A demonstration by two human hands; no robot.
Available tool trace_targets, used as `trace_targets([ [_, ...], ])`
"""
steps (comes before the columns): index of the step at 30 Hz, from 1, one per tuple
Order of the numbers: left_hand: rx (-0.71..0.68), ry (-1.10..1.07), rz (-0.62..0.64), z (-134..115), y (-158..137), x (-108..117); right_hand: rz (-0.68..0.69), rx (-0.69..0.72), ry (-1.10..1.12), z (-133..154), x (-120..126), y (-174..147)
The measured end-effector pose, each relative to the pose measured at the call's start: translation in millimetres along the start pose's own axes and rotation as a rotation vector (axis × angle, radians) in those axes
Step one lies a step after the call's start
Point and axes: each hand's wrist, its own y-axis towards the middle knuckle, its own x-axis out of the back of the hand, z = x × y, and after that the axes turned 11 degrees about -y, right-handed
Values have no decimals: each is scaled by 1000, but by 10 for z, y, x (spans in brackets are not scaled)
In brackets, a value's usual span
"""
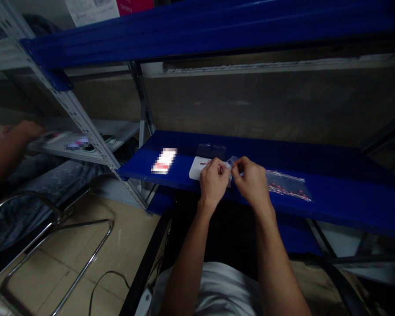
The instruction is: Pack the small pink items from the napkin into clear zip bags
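Grey shelf (118,127) on the far left, somebody else's hand (32,130) over by it, kinda blurry. Then the blue shelf (342,188): a bright pixelated rectangle (164,161), a white card-like thing (195,169), see-through packets (211,151) just behind that. Left hand (214,179) has its fingertips pinched on a little clear plastic bag (232,160), and the right hand (252,177) is pinching it too, so it's between them. Last one over, a zip bag (291,186) with red bits inside lies just beside the right hand.

Two bare forearms (191,250) reach forward. The bare left hand (213,179) and bare right hand (252,177) nearly meet, both pinching.
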Motion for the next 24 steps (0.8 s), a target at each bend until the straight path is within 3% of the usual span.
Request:
trace_targets([
  [3,22,61,-60,25,19,51,-20,-67,23,-18,-5,10],
  [7,-28,27,-32,13,21,96,-7,-104,43,-1,-12,17],
  [11,-107,-8,69,14,8,103,34,-76,87,46,-14,7],
  [17,-31,-82,67,85,31,134,147,-26,269,9,5,26],
  [19,6,-169,60,112,44,158,129,-123,402,-104,-21,49],
  [22,79,-310,34,155,60,185,-23,-386,521,-324,-93,71],
  [24,118,-379,23,186,68,189,1,-521,652,-437,-144,65],
])
